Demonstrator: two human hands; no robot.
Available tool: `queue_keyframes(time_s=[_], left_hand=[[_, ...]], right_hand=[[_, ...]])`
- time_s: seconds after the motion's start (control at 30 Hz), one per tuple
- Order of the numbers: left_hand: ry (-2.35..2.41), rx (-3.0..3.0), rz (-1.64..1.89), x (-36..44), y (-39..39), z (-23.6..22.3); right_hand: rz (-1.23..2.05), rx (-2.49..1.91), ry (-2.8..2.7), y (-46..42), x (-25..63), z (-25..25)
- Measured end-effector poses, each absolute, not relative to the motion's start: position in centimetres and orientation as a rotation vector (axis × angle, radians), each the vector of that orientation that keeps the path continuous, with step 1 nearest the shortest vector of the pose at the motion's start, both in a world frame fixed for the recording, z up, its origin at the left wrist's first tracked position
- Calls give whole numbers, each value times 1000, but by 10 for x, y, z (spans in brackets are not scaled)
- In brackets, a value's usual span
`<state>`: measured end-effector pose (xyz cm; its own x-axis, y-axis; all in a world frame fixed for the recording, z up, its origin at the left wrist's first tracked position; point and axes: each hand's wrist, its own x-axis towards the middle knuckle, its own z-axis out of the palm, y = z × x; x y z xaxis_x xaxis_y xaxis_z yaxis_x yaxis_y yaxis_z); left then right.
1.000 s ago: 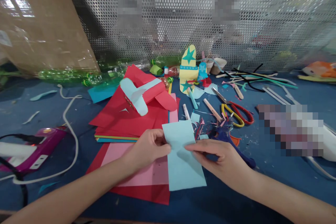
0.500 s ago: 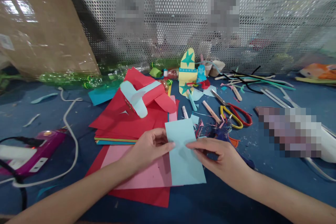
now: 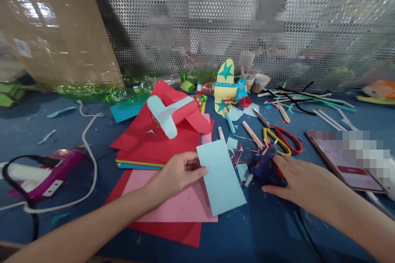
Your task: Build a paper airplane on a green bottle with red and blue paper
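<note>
My left hand [image 3: 180, 174] pinches the left edge of a light blue paper rectangle [image 3: 221, 177], which lies partly on a pink sheet [image 3: 173, 203] and partly on the blue table [image 3: 265, 230]. My right hand [image 3: 298, 178] is off the paper, to its right. Its fingers curl over a dark blue tool [image 3: 261, 167] that lies among paper scraps, and most of the tool's handle is hidden under the hand.
A stack of red sheets [image 3: 148, 144] carries a red paper plane with light blue wings [image 3: 173, 114]. Red and yellow scissors [image 3: 281, 136], wooden sticks, a yellow star-marked paper shape [image 3: 225, 87], green bottles [image 3: 92, 90], a purple device [image 3: 52, 169] with cables and a tablet [image 3: 345, 160] surround the hands.
My right hand let go of the light blue paper and moved right onto the dark blue tool. The left hand kept hold, and the paper's lower end has swung right.
</note>
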<state>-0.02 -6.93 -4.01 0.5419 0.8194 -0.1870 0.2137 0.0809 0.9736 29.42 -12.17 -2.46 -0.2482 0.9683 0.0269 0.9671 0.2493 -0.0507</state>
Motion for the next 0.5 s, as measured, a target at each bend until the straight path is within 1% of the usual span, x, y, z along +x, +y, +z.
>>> queue_keyframes(time_s=[0.07,0.17,0.23,0.37,0.43,0.5], left_hand=[[939,1463,569,-1,-69,-40],[946,1468,563,-1,-69,-40],[946,1462,564,-1,-68,-40],[932,1430,580,0,-67,-41],[928,1401,579,0,-67,-40],[928,1369,578,0,-67,-39]], right_hand=[[58,-1966,-2568,-122,289,-22],[114,-1928,-2588,-123,286,-13],[47,-1915,-2529,-123,290,-8],[-189,-1923,-2374,-116,305,-6],[-213,-1924,-2382,-110,312,-8],[-155,-1934,-2422,-104,316,-10]])
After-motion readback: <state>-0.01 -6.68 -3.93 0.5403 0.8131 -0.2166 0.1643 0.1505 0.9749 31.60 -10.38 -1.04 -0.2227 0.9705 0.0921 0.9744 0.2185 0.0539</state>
